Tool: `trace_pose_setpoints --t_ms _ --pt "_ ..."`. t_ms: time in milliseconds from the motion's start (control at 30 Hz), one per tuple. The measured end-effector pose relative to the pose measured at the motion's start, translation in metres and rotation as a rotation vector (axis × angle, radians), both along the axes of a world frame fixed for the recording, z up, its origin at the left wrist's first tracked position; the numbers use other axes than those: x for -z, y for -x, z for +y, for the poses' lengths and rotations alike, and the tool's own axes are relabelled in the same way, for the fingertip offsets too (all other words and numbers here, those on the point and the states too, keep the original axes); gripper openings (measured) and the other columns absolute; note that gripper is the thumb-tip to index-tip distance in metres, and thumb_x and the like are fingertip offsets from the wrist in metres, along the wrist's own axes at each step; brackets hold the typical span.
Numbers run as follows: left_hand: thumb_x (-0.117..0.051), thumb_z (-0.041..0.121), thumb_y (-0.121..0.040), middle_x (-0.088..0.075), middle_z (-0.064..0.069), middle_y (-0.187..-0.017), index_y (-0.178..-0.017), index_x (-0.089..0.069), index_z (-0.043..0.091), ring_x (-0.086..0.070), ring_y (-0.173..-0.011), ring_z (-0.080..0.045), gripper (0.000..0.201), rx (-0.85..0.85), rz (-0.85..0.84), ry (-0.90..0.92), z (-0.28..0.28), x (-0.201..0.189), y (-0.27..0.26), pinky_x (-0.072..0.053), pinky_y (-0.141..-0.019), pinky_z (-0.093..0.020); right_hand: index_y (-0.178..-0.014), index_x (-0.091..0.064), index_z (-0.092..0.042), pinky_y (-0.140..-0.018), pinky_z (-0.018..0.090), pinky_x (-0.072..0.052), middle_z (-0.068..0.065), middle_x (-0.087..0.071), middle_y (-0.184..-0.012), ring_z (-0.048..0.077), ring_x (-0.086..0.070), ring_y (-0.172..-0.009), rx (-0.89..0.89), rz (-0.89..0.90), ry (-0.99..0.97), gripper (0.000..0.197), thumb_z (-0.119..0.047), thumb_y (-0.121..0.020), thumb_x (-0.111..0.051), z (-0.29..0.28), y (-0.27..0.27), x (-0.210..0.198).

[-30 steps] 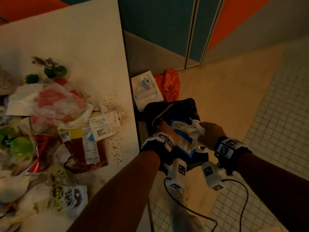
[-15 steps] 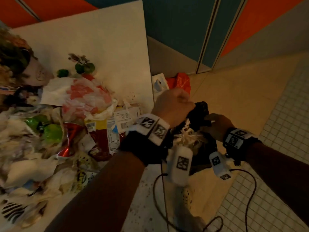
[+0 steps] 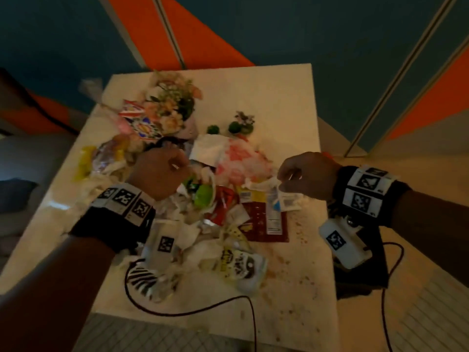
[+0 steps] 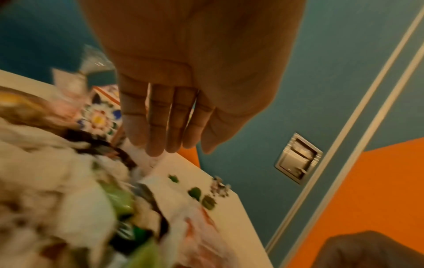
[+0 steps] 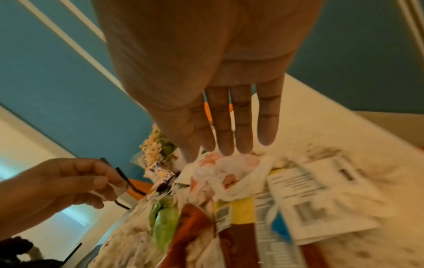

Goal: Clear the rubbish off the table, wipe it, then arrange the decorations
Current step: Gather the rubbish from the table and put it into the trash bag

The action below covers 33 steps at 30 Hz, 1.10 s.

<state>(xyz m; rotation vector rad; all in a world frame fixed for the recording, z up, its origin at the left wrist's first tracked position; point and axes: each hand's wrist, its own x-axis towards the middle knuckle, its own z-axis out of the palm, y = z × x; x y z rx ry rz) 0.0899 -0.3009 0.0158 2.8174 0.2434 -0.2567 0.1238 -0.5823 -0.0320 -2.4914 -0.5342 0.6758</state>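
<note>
A heap of rubbish point(image 3: 208, 207) covers the middle of the white table point(image 3: 279, 97): crumpled tissues, a green wrapper point(image 3: 203, 196), a dark red packet point(image 3: 264, 224) and a red-and-white plastic bag point(image 3: 238, 161). My left hand point(image 3: 162, 171) hovers over the heap's left part, its fingers point(image 4: 160, 127) hanging loose and holding nothing. My right hand point(image 3: 304, 176) hovers over the heap's right edge above printed wrappers point(image 5: 309, 195), its fingers point(image 5: 229, 127) straight and bare. Decorations stand at the back: a flower bouquet point(image 3: 172, 105) and small green plants point(image 3: 238, 125).
A black rubbish bag point(image 3: 360, 275) sits on the floor against the table's right side, below my right wrist. Crumbs point(image 3: 299, 250) dot the table's near right part. A black cable point(image 3: 203, 311) trails across the near edge. Teal and orange wall panels stand behind.
Both hands have left the black bag on the floor, where they pushed in paper rubbish, and risen over the heap on the table. My view has swung left onto the table.
</note>
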Motion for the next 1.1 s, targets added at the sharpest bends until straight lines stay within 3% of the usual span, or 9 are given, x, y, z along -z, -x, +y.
trace_pose_setpoints --t_ms 133,200,267,367,500,667,800,967,1100 --pt "-0.067 0.023 -0.084 -0.064 -0.008 -0.114 -0.089 -0.070 0.013 -0.055 -0.113 -0.023 0.011 -0.089 -0.054 -0.049 0.081 0.000 0.002 -0.035 -0.102 -0.031 -0.118 -0.060 -0.015 -0.097 0.037 -0.046 0.004 -0.058 -0.125 0.022 -0.055 -0.110 -0.062 0.035 0.045 0.037 -0.032 -0.087 -0.068 0.069 0.007 -0.010" --pt "-0.070 0.025 -0.081 -0.050 -0.009 -0.140 -0.089 -0.069 0.016 -0.047 -0.127 -0.023 0.012 -0.133 -0.048 -0.051 0.114 0.011 -0.002 -0.033 -0.109 -0.034 -0.123 -0.058 -0.018 -0.098 0.034 -0.044 0.003 -0.055 -0.130 0.022 -0.053 -0.116 -0.073 0.034 0.037 0.048 -0.036 -0.081 -0.073 0.104 0.012 -0.013" --pt "-0.070 0.031 -0.080 -0.047 -0.010 -0.141 -0.106 -0.066 0.014 -0.045 -0.128 -0.027 0.032 -0.106 -0.032 -0.058 0.130 0.024 -0.005 -0.037 -0.104 -0.036 -0.130 -0.052 -0.022 -0.099 0.034 -0.041 0.004 -0.048 -0.135 0.025 -0.048 -0.122 -0.103 0.048 0.071 0.069 -0.047 -0.070 -0.077 0.139 0.016 -0.010" --pt "-0.072 0.039 -0.076 -0.043 -0.009 -0.140 -0.136 -0.047 0.021 -0.042 -0.128 -0.029 0.067 0.080 -0.027 -0.001 0.119 0.041 -0.010 -0.039 -0.102 -0.040 -0.144 -0.033 -0.025 -0.107 0.047 -0.039 0.009 -0.032 -0.149 0.035 -0.037 -0.134 -0.128 0.054 0.242 0.102 -0.064 -0.060 -0.075 0.181 0.021 0.012" --pt "-0.079 0.039 -0.066 -0.033 -0.003 -0.144 -0.139 -0.035 0.036 -0.033 -0.134 -0.031 0.085 0.385 0.133 -0.037 0.086 0.067 -0.022 -0.037 -0.105 -0.050 -0.148 -0.013 -0.023 -0.105 0.053 -0.034 0.014 -0.021 -0.148 0.042 -0.024 -0.135 0.084 0.021 0.400 0.108 -0.063 -0.067 -0.072 0.191 0.032 0.039" --pt "-0.076 0.025 -0.070 -0.004 -0.005 -0.155 -0.141 -0.025 0.043 -0.004 -0.143 -0.038 0.090 0.517 0.284 -0.176 0.059 0.095 -0.022 -0.019 -0.109 -0.060 -0.142 -0.024 -0.025 -0.107 0.051 -0.035 0.013 -0.024 -0.142 0.043 -0.027 -0.132 0.229 0.081 0.330 0.098 -0.056 -0.065 -0.076 0.183 0.043 0.050" --pt "-0.071 0.029 -0.074 -0.006 -0.008 -0.153 -0.134 -0.034 0.040 -0.014 -0.138 -0.041 0.071 0.482 0.200 -0.129 0.058 0.109 -0.021 -0.035 -0.102 -0.055 -0.133 -0.031 -0.027 -0.104 0.050 -0.041 0.016 -0.015 -0.147 0.048 -0.028 -0.132 0.360 0.171 0.244 0.092 -0.049 -0.059 -0.080 0.187 0.040 0.071" --pt "-0.069 0.031 -0.076 -0.017 -0.009 -0.148 -0.129 -0.042 0.036 -0.025 -0.132 -0.040 0.060 0.538 0.088 -0.183 0.056 0.113 -0.013 -0.041 -0.099 -0.051 -0.122 -0.039 -0.018 -0.090 0.041 -0.044 0.020 -0.018 -0.143 0.048 -0.041 -0.119 0.478 0.148 0.147 0.060 -0.031 -0.074 -0.072 0.186 0.040 0.079" --pt "-0.062 0.026 -0.084 -0.020 -0.008 -0.149 -0.136 -0.038 0.037 -0.025 -0.134 -0.039 0.058 0.528 0.116 -0.153 0.062 0.114 -0.016 -0.037 -0.104 -0.051 -0.111 -0.048 -0.015 -0.080 0.039 -0.049 0.014 -0.028 -0.130 0.031 -0.044 -0.084 0.529 0.136 0.056 0.035 -0.020 -0.081 -0.065 0.177 0.038 0.077"
